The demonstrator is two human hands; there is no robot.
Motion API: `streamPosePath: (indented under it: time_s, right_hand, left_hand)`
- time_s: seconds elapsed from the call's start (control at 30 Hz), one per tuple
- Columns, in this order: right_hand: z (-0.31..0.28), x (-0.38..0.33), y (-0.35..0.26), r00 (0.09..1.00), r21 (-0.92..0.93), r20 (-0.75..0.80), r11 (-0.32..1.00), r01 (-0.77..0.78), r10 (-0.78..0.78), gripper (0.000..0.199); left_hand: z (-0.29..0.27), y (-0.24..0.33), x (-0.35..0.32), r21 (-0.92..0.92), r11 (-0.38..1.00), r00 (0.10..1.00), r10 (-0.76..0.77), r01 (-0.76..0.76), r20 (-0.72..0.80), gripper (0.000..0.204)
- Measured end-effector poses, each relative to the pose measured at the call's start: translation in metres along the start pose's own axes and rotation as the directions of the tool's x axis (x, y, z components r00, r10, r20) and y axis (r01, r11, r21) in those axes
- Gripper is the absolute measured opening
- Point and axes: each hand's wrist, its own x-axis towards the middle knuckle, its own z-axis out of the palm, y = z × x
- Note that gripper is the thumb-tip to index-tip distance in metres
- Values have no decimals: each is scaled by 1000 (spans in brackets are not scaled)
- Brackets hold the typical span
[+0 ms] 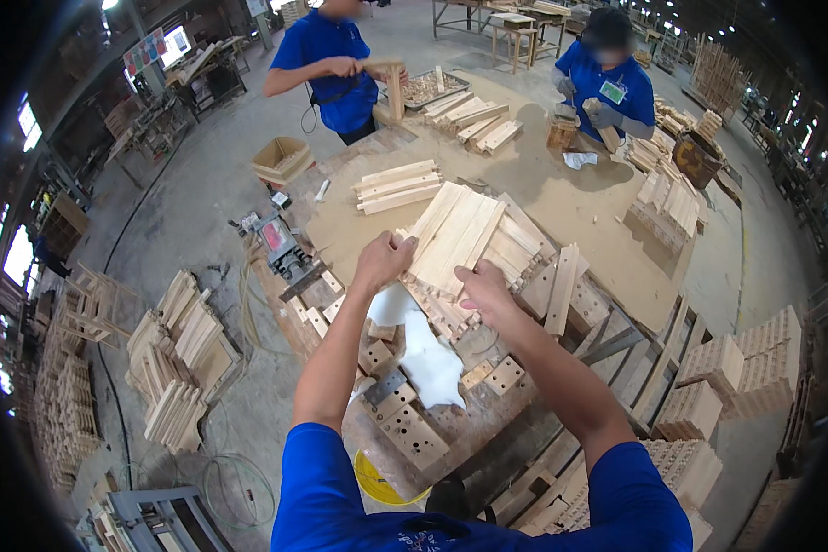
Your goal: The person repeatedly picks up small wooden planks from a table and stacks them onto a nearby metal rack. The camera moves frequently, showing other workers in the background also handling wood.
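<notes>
The bench (561,207) is crowded along its near edge, where drilled wooden blocks (405,428) and short offcuts lie packed together, while its far middle is a bare, dusty board surface with room to slide things. To the left the concrete floor (202,202) stays open between a cardboard box (282,161) and leaning stacks of slats (179,354).

A bundle of pale wooden slats (455,235) lies tilted at the bench's near side, its boards flat, smooth and straight-cut, laid side by side like a fan. A white sheet (423,354) of crumpled material lies just below it among the blocks.

The person's left hand (384,260) curls over the bundle's near left corner, fingers closed on the slat ends. The right hand (484,291) rests at the bundle's lower edge, fingers bent and touching the wood; whether it truly grips I cannot tell. Both forearms reach forward from blue sleeves.

Across the bench, two other people in blue shirts handle their own wooden pieces (394,87), beside further stacks (397,187).
</notes>
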Motion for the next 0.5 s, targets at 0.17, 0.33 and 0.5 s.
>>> streamPosePath:
  time_s: [0.17, 0.33, 0.5]
  right_hand:
    - [-17, -26, -2, 999, -24, 33, 999, -30, 31, 42]
    - [-19, -54, 7, 993, -90, 105, 994, 65, -55, 35]
    - [-18, -65, 20, 979, -191, 64, 960, 203, -194, 41]
  left_hand:
    - [17, -8, -38, -496, 817, 956, -241, 293, 167, 29]
    - [9, -32, -69, -597, 643, 849, -169, 479, 500, 39]
    - [7, -22, -76, -606, 434, 703, -96, 666, 704, 48]
